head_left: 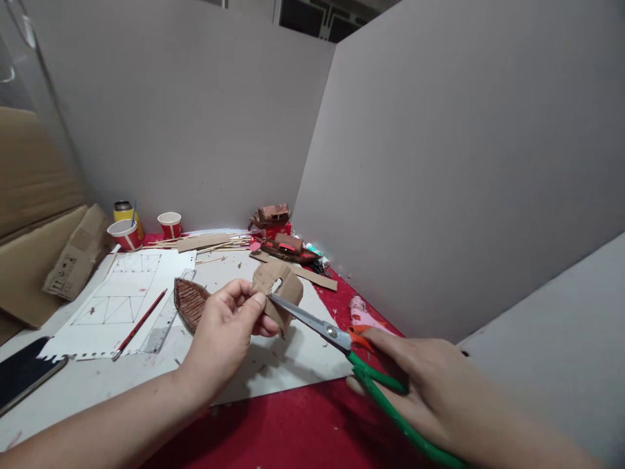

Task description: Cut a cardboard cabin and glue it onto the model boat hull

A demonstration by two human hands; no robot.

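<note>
Between thumb and fingers, my left hand (pixel 227 326) pinches a bent piece of cardboard (pixel 288 286) with a small hole cut through it. Green and orange handled scissors (pixel 336 332) are gripped in my right hand (pixel 424 378). Their blades look nearly closed, and the tip is at the cardboard by the hole, close to my left thumb. I cannot tell whether the tip is inside the hole. Partly behind my left hand lies a brown model boat hull (pixel 188 303) with a ribbed inside.
Two finished-looking model boats (pixel 288 246) sit by the grey partition (pixel 439 163). Thin wooden sticks (pixel 209 242), paper cups (pixel 170 225) and a yellow bottle (pixel 124 212) stand behind. Leftward lie a drawing sheet (pixel 102 326), pencil (pixel 139 326), ruler (pixel 168 319), phone (pixel 29 371) and cardboard box (pixel 34 247).
</note>
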